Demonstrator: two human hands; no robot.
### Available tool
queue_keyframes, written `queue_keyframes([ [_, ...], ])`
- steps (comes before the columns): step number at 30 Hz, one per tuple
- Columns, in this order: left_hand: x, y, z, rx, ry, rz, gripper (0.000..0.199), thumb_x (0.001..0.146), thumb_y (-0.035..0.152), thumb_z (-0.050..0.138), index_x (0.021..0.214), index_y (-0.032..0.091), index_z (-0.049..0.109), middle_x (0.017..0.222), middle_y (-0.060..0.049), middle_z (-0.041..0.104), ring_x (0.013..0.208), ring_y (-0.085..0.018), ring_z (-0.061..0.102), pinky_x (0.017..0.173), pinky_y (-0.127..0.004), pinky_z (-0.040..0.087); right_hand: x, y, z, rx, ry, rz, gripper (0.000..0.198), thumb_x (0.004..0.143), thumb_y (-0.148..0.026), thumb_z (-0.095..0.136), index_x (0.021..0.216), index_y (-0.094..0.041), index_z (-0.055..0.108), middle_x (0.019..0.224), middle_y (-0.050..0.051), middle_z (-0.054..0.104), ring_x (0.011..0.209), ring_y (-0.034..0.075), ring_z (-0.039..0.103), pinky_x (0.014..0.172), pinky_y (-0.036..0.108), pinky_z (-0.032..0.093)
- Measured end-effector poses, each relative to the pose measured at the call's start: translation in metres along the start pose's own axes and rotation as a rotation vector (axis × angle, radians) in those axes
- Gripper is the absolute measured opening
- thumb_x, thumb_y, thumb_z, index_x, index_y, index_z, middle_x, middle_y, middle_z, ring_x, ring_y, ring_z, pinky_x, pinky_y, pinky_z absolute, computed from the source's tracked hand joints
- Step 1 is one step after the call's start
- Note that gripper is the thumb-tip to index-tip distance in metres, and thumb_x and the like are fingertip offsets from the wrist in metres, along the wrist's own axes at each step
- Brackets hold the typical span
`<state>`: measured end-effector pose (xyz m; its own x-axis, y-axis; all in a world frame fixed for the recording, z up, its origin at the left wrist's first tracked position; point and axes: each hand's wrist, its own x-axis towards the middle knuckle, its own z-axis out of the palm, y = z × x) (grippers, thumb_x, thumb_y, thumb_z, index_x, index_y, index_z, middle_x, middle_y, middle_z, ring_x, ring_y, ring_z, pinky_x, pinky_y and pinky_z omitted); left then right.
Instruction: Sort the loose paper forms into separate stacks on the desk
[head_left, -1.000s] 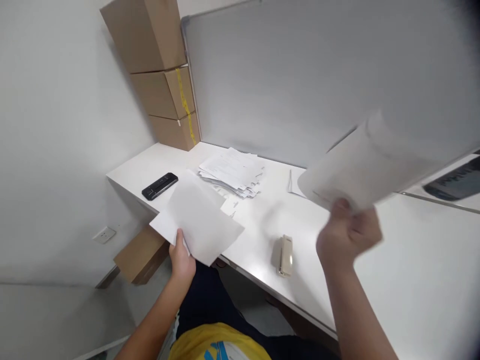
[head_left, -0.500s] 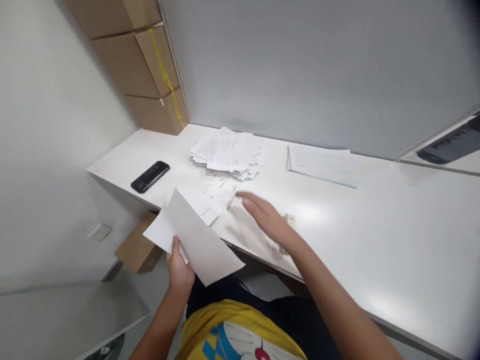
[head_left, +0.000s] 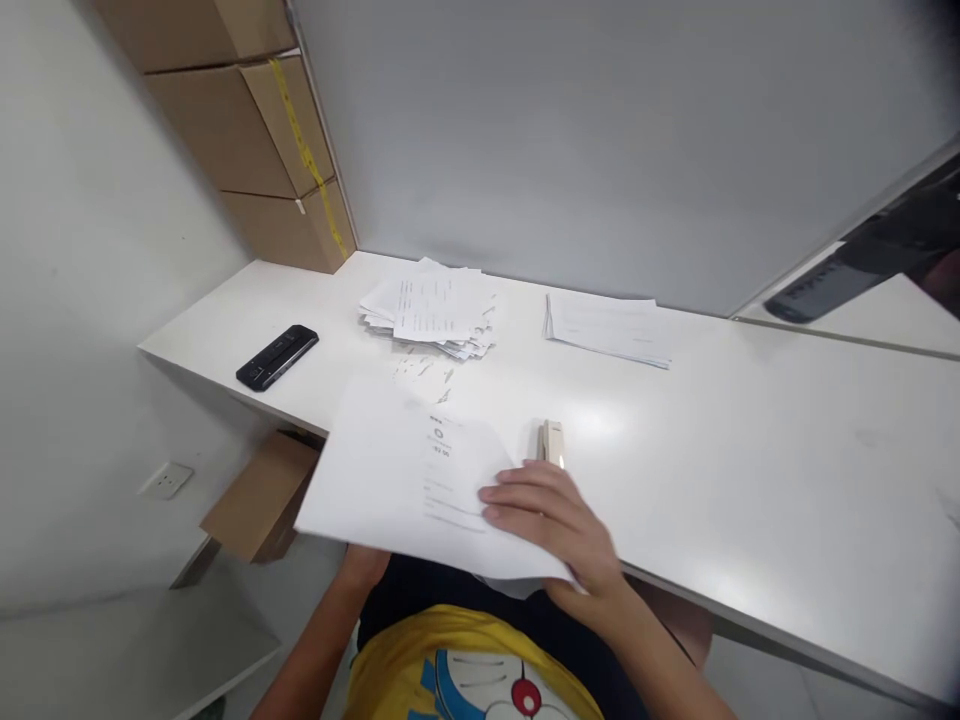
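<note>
White printed sheets of paper (head_left: 375, 470) are spread in front of me, tilted over the table's near edge, with a small round mark and lines of text on the top face. My right hand (head_left: 562, 520) grips their right end, fingers laid over the top and thumb at the edge. Under the left part of the sheets is my left hand (head_left: 366, 563), which holds them from below; its fingers are hidden. Just beyond my right fingers, a cream stapler (head_left: 553, 443) stands on the table, partly covered by the hand.
A messy paper pile (head_left: 431, 310) lies at the back of the white table (head_left: 750, 450), and a neater stack (head_left: 607, 330) lies right of it. A black phone (head_left: 277, 357) is near the left edge. Cardboard boxes (head_left: 285, 225) stand in the corner; an open box (head_left: 262, 495) sits below.
My right hand has come down and back onto the sheets and taken their right end. The sheets have turned to show a printed face, and my left hand is now beneath them.
</note>
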<state>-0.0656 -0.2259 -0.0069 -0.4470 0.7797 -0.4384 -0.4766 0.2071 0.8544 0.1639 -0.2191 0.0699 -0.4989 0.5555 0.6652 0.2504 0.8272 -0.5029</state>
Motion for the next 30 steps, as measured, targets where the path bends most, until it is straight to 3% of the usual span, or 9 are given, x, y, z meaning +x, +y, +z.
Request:
queue_keyframes([
  [5,0.008,-0.007,-0.042,-0.138,-0.112,-0.14,0.066,0.079,0.078,0.057,0.112,0.023,0.072,0.125,-0.014,0.071,0.135,-0.03,0.055,0.108,-0.045,0.05,-0.012,0.036,0.029,-0.1,-0.314,-0.179,0.046,0.102,-0.019,0.04,0.146,-0.023,0.05,0.133,0.008,0.069,0.129,0.023,0.061,0.111,0.046,0.046],
  [8,0.011,-0.003,-0.054,-0.05,-0.112,-0.078,0.058,0.073,0.067,0.073,0.11,0.022,0.074,0.117,-0.014,0.074,0.13,-0.032,0.06,0.105,-0.044,0.053,-0.022,0.057,0.028,-0.172,-0.563,-0.122,0.057,0.097,-0.007,0.042,0.152,-0.023,0.043,0.151,0.009,0.053,0.143,0.022,0.046,0.117,0.049,0.041],
  [10,0.012,0.001,-0.055,0.059,-0.187,-0.103,0.054,0.063,0.05,0.087,0.105,0.018,0.075,0.108,-0.015,0.077,0.121,-0.036,0.065,0.099,-0.045,0.056,-0.03,0.062,0.021,-0.239,-0.608,-0.012,0.069,0.092,-0.001,0.04,0.157,-0.025,0.034,0.158,0.009,0.042,0.148,0.024,0.038,0.118,0.052,0.039],
  [13,0.009,0.007,-0.056,0.177,-0.238,-0.032,0.048,0.06,0.038,0.09,0.101,0.017,0.076,0.1,-0.012,0.078,0.108,-0.035,0.071,0.09,-0.043,0.06,-0.038,0.054,0.01,-0.38,-0.503,0.19,0.073,0.09,0.0,0.038,0.159,-0.022,0.031,0.16,0.013,0.038,0.148,0.031,0.037,0.114,0.059,0.041],
  [17,-0.003,0.019,-0.059,0.292,-0.107,0.236,0.025,0.06,0.034,0.089,0.078,0.023,0.076,0.078,-0.005,0.076,0.1,-0.031,0.072,0.09,-0.04,0.059,-0.02,0.035,0.005,-0.332,-0.263,0.385,0.059,0.1,-0.026,0.045,0.158,-0.023,0.032,0.155,0.016,0.046,0.14,0.036,0.048,0.109,0.062,0.045],
  [21,-0.004,0.04,-0.055,0.232,-0.249,0.545,0.032,0.053,0.046,0.093,0.062,0.026,0.071,0.073,-0.007,0.074,0.099,-0.033,0.072,0.099,-0.045,0.056,0.02,0.038,0.013,0.063,-0.007,0.651,0.08,0.095,-0.055,0.056,0.161,-0.029,0.019,0.162,0.013,0.036,0.148,0.034,0.037,0.113,0.06,0.042],
  [24,0.015,0.051,-0.047,0.303,-0.462,0.679,0.047,0.064,0.068,0.08,0.071,0.022,0.074,0.082,-0.012,0.076,0.099,-0.035,0.072,0.1,-0.051,0.054,0.035,0.052,0.026,0.478,0.158,0.773,0.075,0.091,-0.063,0.057,0.155,-0.031,0.035,0.152,0.011,0.051,0.141,0.032,0.047,0.112,0.054,0.044],
  [27,0.043,0.045,-0.041,0.538,-0.271,0.746,0.051,0.08,0.067,0.066,0.092,0.019,0.075,0.095,-0.012,0.077,0.097,-0.03,0.072,0.093,-0.046,0.056,0.031,0.062,0.035,0.677,0.284,0.78,0.07,0.084,-0.06,0.068,0.145,-0.032,0.048,0.145,0.009,0.057,0.137,0.03,0.051,0.116,0.05,0.04],
  [30,0.068,0.031,-0.037,0.672,-0.035,0.727,0.051,0.087,0.064,0.058,0.095,0.016,0.072,0.092,-0.01,0.076,0.09,-0.027,0.071,0.082,-0.039,0.057,0.027,0.064,0.038,0.636,0.323,0.782,0.077,0.081,-0.058,0.073,0.148,-0.038,0.041,0.158,0.005,0.041,0.146,0.028,0.039,0.12,0.049,0.032],
])
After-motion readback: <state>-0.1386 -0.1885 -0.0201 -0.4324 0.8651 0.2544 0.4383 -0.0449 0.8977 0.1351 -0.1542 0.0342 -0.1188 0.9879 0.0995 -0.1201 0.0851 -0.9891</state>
